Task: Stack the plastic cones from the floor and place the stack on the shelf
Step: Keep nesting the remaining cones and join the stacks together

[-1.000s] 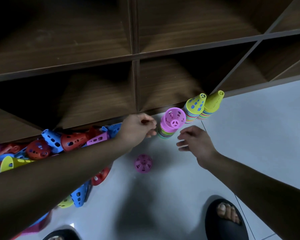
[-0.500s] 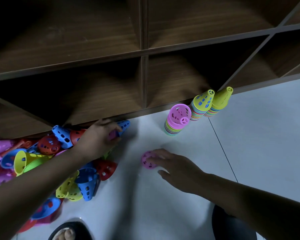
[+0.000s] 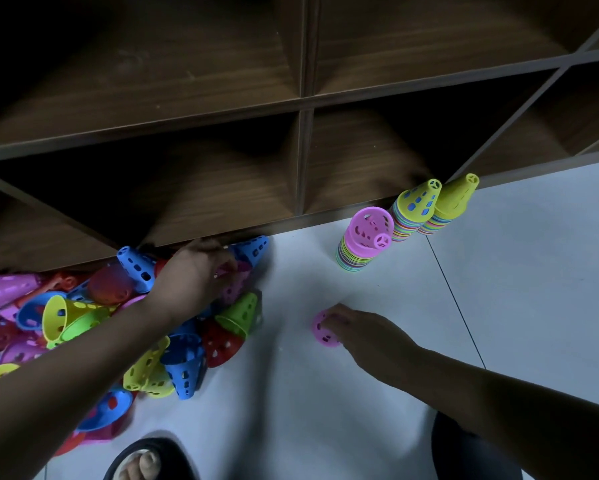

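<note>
A heap of loose plastic cones [image 3: 83, 320] in blue, red, yellow, green and pink lies on the floor at the left. My left hand [image 3: 194, 275] reaches into the heap and grips a pink cone [image 3: 234, 282] near its right edge. My right hand [image 3: 357, 329] holds a single pink cone [image 3: 324, 329] standing on the floor. Three stacks stand by the shelf's base: one topped pink [image 3: 364, 237], one topped yellow with blue holes [image 3: 415, 209], one topped plain yellow [image 3: 454, 202]. The dark wooden shelf [image 3: 301, 105] fills the upper view.
Pale floor tiles [image 3: 499, 289] spread to the right and front. My sandalled feet show at the bottom edge, the left foot [image 3: 145, 462] and the right [image 3: 464, 455]. The shelf's lower compartments [image 3: 360, 161] hold nothing that I can see.
My left hand left the pink-topped stack and went down-left into the heap, taking hold of a pink cone. My right hand dropped onto the lone pink cone on the floor.
</note>
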